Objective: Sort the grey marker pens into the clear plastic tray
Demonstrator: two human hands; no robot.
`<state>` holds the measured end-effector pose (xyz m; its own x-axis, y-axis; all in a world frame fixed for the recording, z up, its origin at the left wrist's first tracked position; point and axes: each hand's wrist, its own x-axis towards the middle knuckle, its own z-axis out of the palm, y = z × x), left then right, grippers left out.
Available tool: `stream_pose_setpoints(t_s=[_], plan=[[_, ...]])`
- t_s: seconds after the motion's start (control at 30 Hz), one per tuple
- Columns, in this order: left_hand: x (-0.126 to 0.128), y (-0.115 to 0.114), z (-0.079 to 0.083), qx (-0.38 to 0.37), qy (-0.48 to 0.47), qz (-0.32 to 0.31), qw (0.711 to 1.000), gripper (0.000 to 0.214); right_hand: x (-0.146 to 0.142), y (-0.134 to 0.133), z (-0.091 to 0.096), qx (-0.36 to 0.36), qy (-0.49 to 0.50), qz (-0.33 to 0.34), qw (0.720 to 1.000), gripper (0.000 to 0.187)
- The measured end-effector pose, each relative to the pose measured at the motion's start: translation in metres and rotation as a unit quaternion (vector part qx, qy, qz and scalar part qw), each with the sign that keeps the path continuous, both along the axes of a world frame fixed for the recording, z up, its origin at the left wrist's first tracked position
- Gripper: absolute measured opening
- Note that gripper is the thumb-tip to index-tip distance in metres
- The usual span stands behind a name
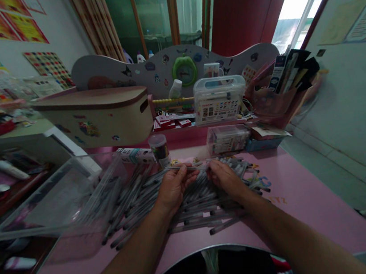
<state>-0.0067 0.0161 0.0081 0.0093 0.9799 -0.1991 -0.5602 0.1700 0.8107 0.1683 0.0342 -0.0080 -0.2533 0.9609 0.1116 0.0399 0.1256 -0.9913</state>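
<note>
My left hand (175,186) is closed on a slim grey pen (191,168), held nearly level above the pile. At the pen's right end, the fingers of my right hand (222,176) are pinched together; blur hides exactly how they grip it. Beneath both hands spreads a heap of many similar grey pens (144,202) with dark ends, lying mostly sideways across the pink table (309,210).
A clear plastic bin (40,227) stands tilted at the left. Behind the pens are a lidded cup (159,148), a clear box (229,140) and a blue carton (266,140). A cream storage box (100,121) and a handled case (220,100) sit higher up.
</note>
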Motion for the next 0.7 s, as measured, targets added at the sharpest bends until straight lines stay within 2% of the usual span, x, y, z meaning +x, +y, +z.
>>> stream_pose_setpoints(t_s=[0.07, 0.17, 0.23, 0.33, 0.47, 0.7], plan=[[0.0001, -0.0002, -0.0003, 0.003, 0.002, -0.003, 1.0, 0.013, 0.0, -0.0002, 0.0017, 0.013, -0.031, 0.003, 0.999, 0.039], [-0.0002, 0.0002, -0.0014, 0.008, 0.002, 0.003, 1.0, 0.016, -0.0007, -0.0016, 0.0052, 0.01, -0.017, -0.003, 1.0, 0.028], [-0.0004, 0.0006, -0.0022, 0.011, 0.001, 0.007, 1.0, 0.017, -0.0016, -0.0033, 0.0075, -0.027, 0.023, -0.004, 0.999, 0.02], [-0.0003, 0.0007, -0.0031, 0.014, 0.002, 0.005, 1.0, 0.02, -0.003, -0.0055, 0.0093, -0.091, 0.055, 0.004, 0.994, 0.026], [0.0004, 0.0004, -0.0034, 0.013, 0.006, 0.002, 1.0, 0.022, -0.0048, -0.0052, 0.0072, -0.115, 0.041, 0.02, 0.992, 0.035], [-0.0003, 0.0011, -0.0043, 0.02, 0.003, 0.016, 1.0, 0.026, -0.0057, -0.0017, 0.0082, -0.209, 0.169, 0.011, 0.963, 0.038]])
